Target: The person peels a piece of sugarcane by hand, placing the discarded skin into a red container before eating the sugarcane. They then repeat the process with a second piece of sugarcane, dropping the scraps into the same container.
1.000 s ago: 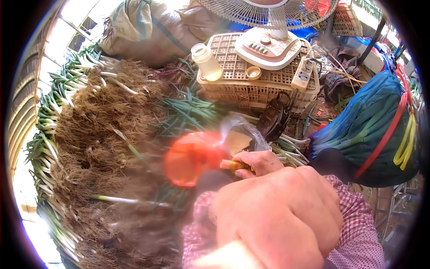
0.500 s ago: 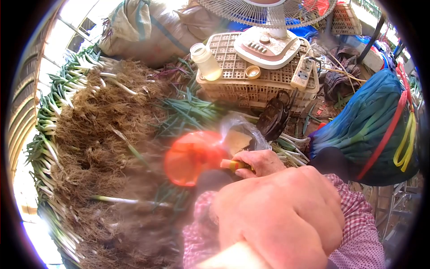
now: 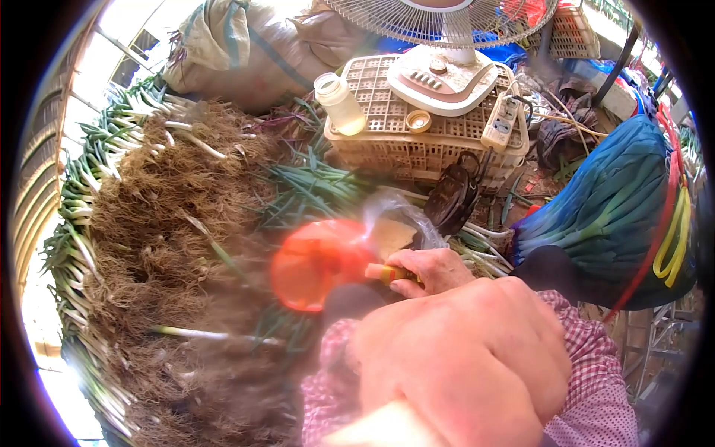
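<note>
My right hand (image 3: 433,272) pinches a short yellow-brown piece (image 3: 383,273) between thumb and fingers. Just left of it is a round translucent red object (image 3: 316,267), partly blurred. A clear plastic bag (image 3: 408,212) with something tan inside lies beyond my fingers. Large and close to the camera, the back of my left hand (image 3: 465,354) covers the lower middle; its fingers are hidden, and so is anything they hold. Green onions with brown roots (image 3: 179,208) are heaped on the left, and loose green leaves (image 3: 313,179) lie near the bag.
A fan (image 3: 439,78), open jar (image 3: 339,104), lid (image 3: 418,121) and power strip (image 3: 500,123) rest on an upturned crate (image 3: 402,160). A dark pouch (image 3: 453,195) hangs beside it. Sacks (image 3: 253,63) stand behind; a bundle of green onions (image 3: 603,212) is at right.
The view has shifted very slightly. The red strap at the right hangs a little differently. Both hands keep the same pose.
</note>
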`<move>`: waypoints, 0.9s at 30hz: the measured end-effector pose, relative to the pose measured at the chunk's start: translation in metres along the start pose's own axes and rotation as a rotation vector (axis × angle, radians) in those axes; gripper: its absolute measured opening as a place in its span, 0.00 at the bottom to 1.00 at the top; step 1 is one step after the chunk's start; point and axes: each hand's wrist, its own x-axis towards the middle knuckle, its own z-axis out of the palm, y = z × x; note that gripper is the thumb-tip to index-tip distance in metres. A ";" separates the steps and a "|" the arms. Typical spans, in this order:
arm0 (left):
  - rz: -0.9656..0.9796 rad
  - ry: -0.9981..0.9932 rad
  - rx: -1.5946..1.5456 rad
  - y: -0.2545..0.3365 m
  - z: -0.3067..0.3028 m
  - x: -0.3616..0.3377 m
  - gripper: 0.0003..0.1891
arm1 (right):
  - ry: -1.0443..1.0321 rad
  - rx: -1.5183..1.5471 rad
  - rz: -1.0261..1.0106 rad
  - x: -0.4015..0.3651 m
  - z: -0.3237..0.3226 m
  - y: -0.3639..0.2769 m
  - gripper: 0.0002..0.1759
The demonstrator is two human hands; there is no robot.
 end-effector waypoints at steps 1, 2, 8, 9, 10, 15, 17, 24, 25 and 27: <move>-0.003 0.001 -0.001 0.001 0.000 0.000 0.17 | 0.004 0.001 0.002 0.000 0.000 -0.001 0.18; -0.005 0.002 -0.002 0.001 0.000 0.000 0.17 | 0.007 0.000 0.004 0.000 0.000 -0.002 0.18; -0.010 0.003 -0.007 0.001 0.001 0.001 0.17 | -0.003 -0.006 -0.010 -0.002 -0.001 -0.001 0.18; -0.011 0.005 -0.006 0.001 0.001 0.001 0.16 | -0.003 -0.012 -0.005 -0.002 -0.001 -0.001 0.18; -0.010 0.005 -0.005 0.001 0.001 0.001 0.16 | -0.003 -0.020 -0.002 -0.002 0.000 -0.002 0.18; -0.008 0.002 -0.003 -0.001 0.000 0.002 0.16 | 0.001 -0.011 -0.005 -0.001 0.001 0.001 0.18; -0.011 0.003 -0.002 -0.001 0.000 0.002 0.16 | -0.005 -0.006 0.002 -0.001 0.000 -0.001 0.18; -0.018 0.006 -0.006 -0.002 0.000 0.002 0.16 | -0.004 -0.002 0.007 -0.002 -0.002 -0.001 0.17; -0.019 0.006 -0.007 -0.003 0.000 0.002 0.16 | -0.005 -0.001 0.010 -0.003 -0.001 0.000 0.17; -0.020 0.009 -0.010 -0.003 0.000 0.003 0.16 | -0.010 0.006 0.016 -0.003 -0.002 0.001 0.17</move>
